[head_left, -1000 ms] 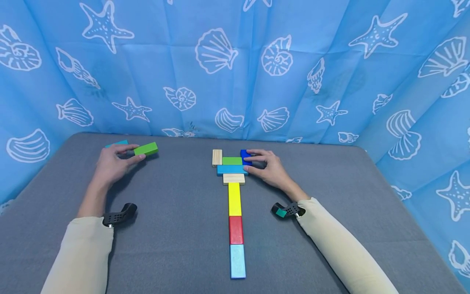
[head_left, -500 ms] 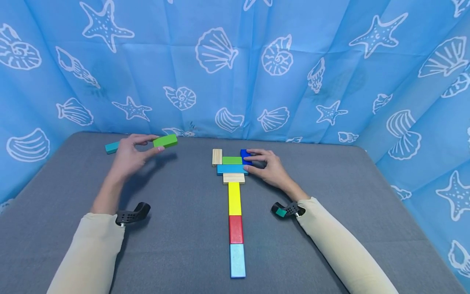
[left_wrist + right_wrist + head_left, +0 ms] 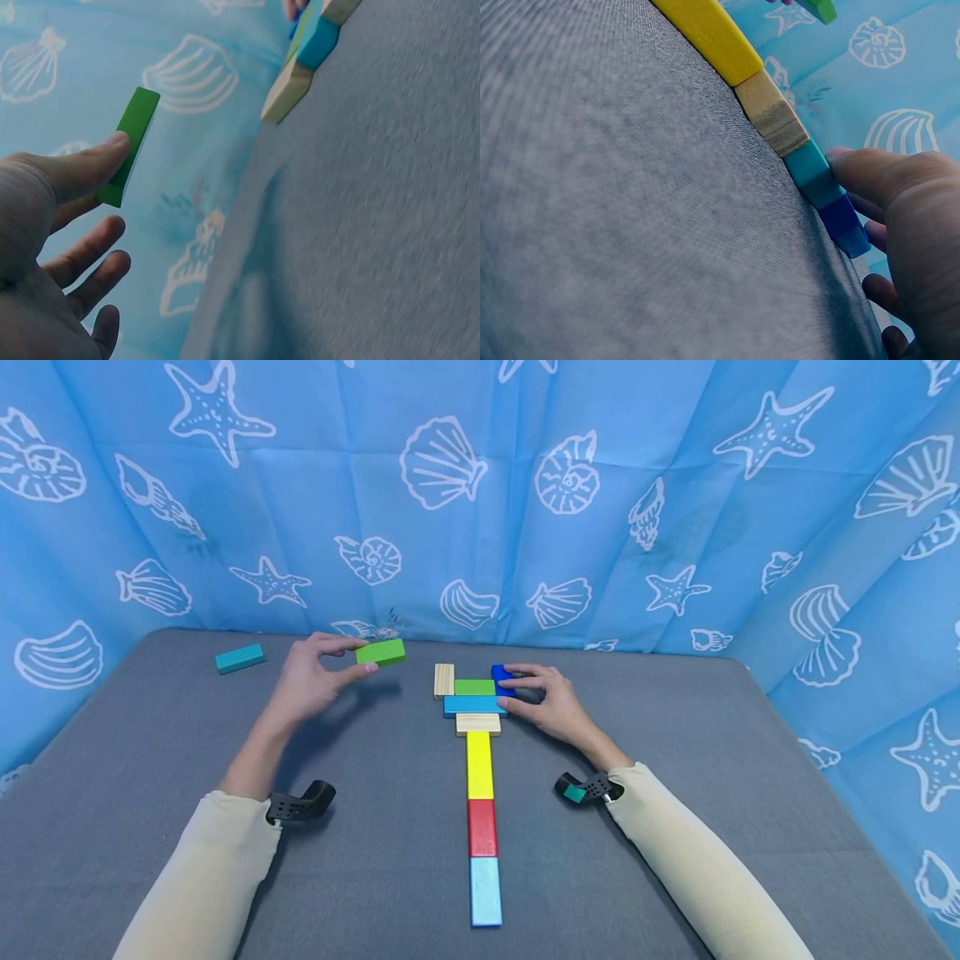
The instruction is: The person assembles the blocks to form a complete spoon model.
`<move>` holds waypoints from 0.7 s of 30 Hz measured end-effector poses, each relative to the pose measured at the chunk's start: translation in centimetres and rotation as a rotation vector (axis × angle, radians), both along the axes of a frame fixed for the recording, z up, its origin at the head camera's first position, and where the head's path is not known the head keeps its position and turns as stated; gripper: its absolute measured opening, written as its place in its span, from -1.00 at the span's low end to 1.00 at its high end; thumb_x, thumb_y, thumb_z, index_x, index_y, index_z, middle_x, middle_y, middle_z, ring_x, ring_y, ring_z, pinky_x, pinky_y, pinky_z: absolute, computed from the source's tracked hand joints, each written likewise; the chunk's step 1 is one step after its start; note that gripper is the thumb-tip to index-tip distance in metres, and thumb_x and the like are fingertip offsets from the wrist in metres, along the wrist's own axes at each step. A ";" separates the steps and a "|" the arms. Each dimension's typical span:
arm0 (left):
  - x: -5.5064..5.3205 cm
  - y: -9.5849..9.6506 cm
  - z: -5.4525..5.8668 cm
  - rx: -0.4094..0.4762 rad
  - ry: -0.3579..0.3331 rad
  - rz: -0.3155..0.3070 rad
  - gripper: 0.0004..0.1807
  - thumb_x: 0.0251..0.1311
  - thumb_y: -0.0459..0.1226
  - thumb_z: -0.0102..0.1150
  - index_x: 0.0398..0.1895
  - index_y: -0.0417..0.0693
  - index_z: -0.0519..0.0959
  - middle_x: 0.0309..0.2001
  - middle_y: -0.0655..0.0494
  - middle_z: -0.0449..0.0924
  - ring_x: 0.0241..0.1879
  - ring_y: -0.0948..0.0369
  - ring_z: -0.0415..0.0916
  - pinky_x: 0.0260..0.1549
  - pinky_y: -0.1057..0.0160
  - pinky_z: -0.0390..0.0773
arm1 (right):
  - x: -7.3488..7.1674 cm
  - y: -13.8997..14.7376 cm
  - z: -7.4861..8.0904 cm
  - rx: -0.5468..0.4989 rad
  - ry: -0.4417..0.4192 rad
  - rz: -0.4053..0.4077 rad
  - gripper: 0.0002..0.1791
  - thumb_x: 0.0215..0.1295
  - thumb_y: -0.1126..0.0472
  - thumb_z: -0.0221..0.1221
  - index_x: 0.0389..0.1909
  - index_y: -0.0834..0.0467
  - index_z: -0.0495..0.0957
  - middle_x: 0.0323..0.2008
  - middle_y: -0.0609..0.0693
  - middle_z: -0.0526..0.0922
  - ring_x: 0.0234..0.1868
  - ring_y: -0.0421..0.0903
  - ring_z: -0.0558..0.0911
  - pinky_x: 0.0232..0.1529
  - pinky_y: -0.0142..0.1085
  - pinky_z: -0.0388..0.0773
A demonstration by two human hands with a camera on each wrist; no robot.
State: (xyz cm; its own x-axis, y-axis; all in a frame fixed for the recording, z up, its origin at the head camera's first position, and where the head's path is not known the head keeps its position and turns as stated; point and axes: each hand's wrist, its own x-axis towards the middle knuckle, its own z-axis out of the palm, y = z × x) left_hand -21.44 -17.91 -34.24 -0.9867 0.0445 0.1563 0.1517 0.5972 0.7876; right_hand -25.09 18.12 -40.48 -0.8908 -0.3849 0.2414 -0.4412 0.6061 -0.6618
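My left hand pinches a green block between thumb and fingers, held above the table with its shadow below. In the left wrist view, the green block is tilted and the other fingers stand loose. My right hand rests at the upper right of a block arrangement. Its thumb touches a medium-blue block, and its fingers lie on a dark-blue block, partly covering it. Between the dark-blue block and an upright wooden block lies another green block.
Below, a wooden block tops a column of yellow, red and light-blue blocks. A teal block lies alone at the back left of the grey table. A blue shell-patterned curtain hangs behind.
My left hand has carried the green block rightwards, towards the arrangement, uncovering the teal block. My right hand and the arranged blocks have stayed in place.
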 end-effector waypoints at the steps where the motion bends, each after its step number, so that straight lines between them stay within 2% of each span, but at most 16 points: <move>1: 0.0 0.3 0.0 -0.004 0.009 -0.007 -0.49 0.25 -0.14 0.41 0.23 -0.13 0.62 0.27 -0.20 0.40 0.24 -0.16 0.30 0.19 -0.28 0.25 | 0.0 0.0 0.0 0.000 0.001 0.001 -0.60 0.32 0.08 0.37 0.12 0.13 0.70 0.33 0.05 0.51 0.36 0.11 0.33 0.38 0.20 0.04; 7: -0.1 1.9 -0.5 -0.023 0.042 -0.050 -0.52 0.23 -0.15 0.43 0.19 -0.12 0.65 0.22 -0.16 0.46 0.21 -0.13 0.35 0.18 -0.31 0.24 | 0.0 0.1 0.0 -0.003 0.002 0.006 -0.60 0.32 0.07 0.37 0.12 0.13 0.70 0.33 0.04 0.51 0.37 0.12 0.33 0.38 0.21 0.03; 15: -0.1 3.4 -1.0 -0.059 0.048 -0.071 -0.52 0.21 -0.16 0.44 0.18 -0.11 0.65 0.17 -0.13 0.50 0.21 -0.13 0.38 0.29 -0.40 -0.05 | 0.0 0.0 0.0 0.002 -0.004 -0.003 -0.60 0.31 0.06 0.37 0.12 0.12 0.70 0.33 0.04 0.52 0.37 0.11 0.32 0.37 0.21 0.05; 21: 0.0 4.2 -1.4 -0.060 0.051 -0.084 -0.53 0.19 -0.17 0.46 0.17 -0.09 0.66 0.14 -0.11 0.52 0.20 -0.11 0.39 0.29 -0.37 -0.04 | -0.1 0.0 -0.1 -0.004 -0.002 0.003 -0.60 0.31 0.07 0.37 0.12 0.12 0.70 0.33 0.04 0.52 0.37 0.11 0.32 0.37 0.21 0.04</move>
